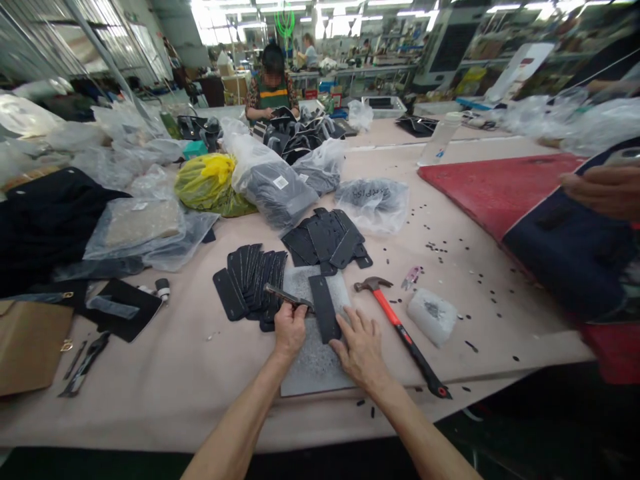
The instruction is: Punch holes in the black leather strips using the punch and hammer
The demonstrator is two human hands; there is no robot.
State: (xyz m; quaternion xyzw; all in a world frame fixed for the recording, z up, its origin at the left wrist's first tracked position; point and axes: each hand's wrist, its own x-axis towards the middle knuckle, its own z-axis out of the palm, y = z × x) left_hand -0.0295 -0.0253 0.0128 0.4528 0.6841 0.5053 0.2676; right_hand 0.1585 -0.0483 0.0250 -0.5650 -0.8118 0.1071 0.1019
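My left hand is closed around a thin metal punch tool that points up and left over a grey cutting pad. My right hand lies with fingers spread, pressing on a black rectangular strap piece that rests on the pad. A fanned row of similar black pieces lies just left of the pad, and another pile of black pieces sits behind it. A hammer with a red and black handle lies on the table right of my right hand.
A white block and small snips lie right of the hammer, among scattered black punched dots. Plastic bags of parts crowd the back left. Another person's hand holds navy fabric on red material at right. A seated worker is across the table.
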